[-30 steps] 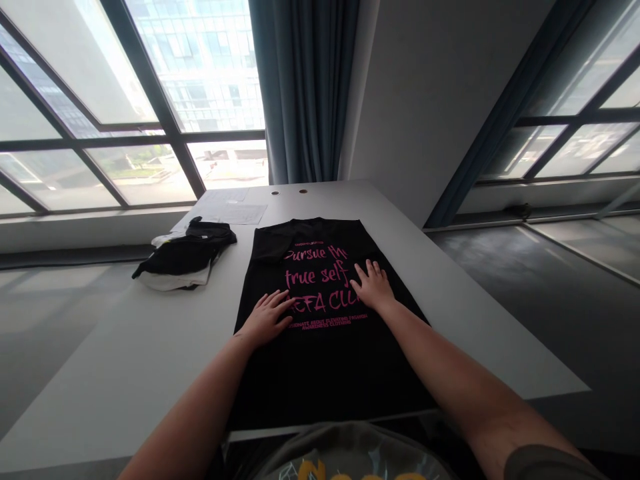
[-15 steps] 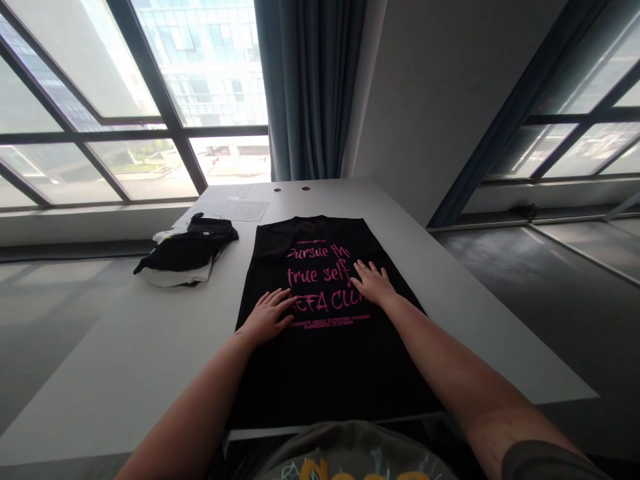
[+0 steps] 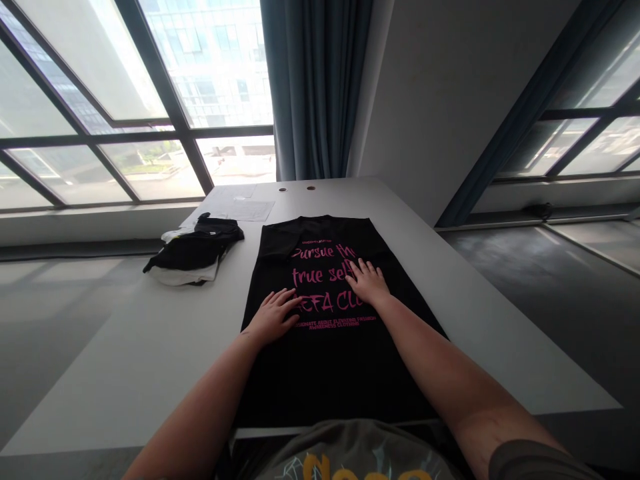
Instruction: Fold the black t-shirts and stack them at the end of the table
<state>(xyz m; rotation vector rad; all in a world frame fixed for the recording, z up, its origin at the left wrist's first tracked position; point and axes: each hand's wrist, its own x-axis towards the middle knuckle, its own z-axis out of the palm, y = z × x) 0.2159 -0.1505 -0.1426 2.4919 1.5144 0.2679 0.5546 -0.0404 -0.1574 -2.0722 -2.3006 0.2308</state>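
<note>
A black T-shirt (image 3: 335,373) with pink lettering lies spread out on the white table (image 3: 165,360), its neck end pointing away from me. Its sleeves look folded inward near the top. My left hand (image 3: 274,316) rests flat on the left side of the shirt, fingers spread, over the start of a printed line. On the right part of the print lies my right hand (image 3: 367,283), palm down with fingers apart, hiding some letters. Neither hand grips the cloth.
A pile of folded black and white clothes (image 3: 193,253) sits at the table's left. Paper sheets (image 3: 247,210) lie behind it, near two round holes at the far end. Beyond the table hang a blue curtain (image 3: 315,93) and windows; a grey wall stands to the right.
My right hand has slid slightly left across the print. My left hand stays in about the same place on the shirt. The whole view has shifted a little.
</note>
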